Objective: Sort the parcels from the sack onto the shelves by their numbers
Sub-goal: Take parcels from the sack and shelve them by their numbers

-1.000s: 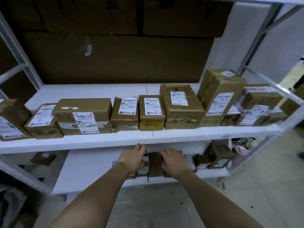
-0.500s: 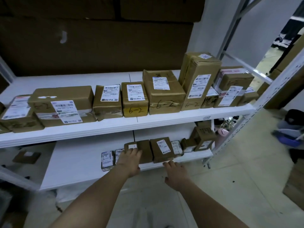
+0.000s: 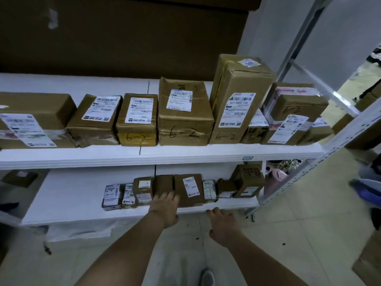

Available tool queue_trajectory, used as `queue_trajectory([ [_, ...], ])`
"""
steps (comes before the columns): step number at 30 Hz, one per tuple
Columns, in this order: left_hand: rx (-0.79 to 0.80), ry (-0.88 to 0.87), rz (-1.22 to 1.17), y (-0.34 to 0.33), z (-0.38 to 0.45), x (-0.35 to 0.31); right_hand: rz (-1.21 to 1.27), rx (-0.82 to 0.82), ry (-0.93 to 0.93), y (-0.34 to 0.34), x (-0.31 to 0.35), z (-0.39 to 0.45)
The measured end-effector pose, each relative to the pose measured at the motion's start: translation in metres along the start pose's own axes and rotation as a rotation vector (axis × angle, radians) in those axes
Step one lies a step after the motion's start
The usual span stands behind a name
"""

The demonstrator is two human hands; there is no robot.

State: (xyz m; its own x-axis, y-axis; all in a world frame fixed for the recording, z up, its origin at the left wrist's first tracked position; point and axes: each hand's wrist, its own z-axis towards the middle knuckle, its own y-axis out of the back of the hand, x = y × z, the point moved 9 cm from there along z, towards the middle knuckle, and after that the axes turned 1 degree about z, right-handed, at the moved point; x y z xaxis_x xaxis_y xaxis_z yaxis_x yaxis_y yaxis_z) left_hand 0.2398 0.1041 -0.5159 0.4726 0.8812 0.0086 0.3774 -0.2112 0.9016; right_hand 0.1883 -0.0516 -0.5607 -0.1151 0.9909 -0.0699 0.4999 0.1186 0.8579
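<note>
A row of small brown parcels stands at the front of the lower white shelf (image 3: pixel 68 203). My left hand (image 3: pixel 166 207) reaches onto that shelf, fingers touching the front of a plain brown parcel (image 3: pixel 164 183) in the row. To its right stands a labelled brown parcel (image 3: pixel 190 188). My right hand (image 3: pixel 221 226) hangs in front of the shelf edge, fingers loosely curled, holding nothing. The upper shelf (image 3: pixel 185 153) carries larger cardboard parcels, three marked "6-2" (image 3: pixel 184 112).
A white metal upright (image 3: pixel 309 178) bounds the shelves on the right. Big dark cartons fill the space behind the upper shelf. A white sack (image 3: pixel 78 230) lies under the lower shelf at the left. A pink object (image 3: pixel 277 176) sits at the shelf's right end.
My right hand has pulled back from the lower shelf's parcels to in front of its edge. My left hand stays on the row. My view has shifted back and right.
</note>
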Motion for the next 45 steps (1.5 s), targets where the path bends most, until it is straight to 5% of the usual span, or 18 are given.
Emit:
queue_trajectory([
  [12,-0.068,0.029,0.004,-0.116,0.177,-0.045,-0.165,-0.100,0.005,-0.097,-0.091,0.177],
  [22,-0.221,0.034,0.103,-0.254,0.319,-0.053,-0.337,-0.384,0.015,-0.204,-0.124,0.332],
  [45,-0.280,0.093,0.062,-0.303,0.400,-0.036,-0.416,-0.528,0.086,-0.241,-0.133,0.386],
])
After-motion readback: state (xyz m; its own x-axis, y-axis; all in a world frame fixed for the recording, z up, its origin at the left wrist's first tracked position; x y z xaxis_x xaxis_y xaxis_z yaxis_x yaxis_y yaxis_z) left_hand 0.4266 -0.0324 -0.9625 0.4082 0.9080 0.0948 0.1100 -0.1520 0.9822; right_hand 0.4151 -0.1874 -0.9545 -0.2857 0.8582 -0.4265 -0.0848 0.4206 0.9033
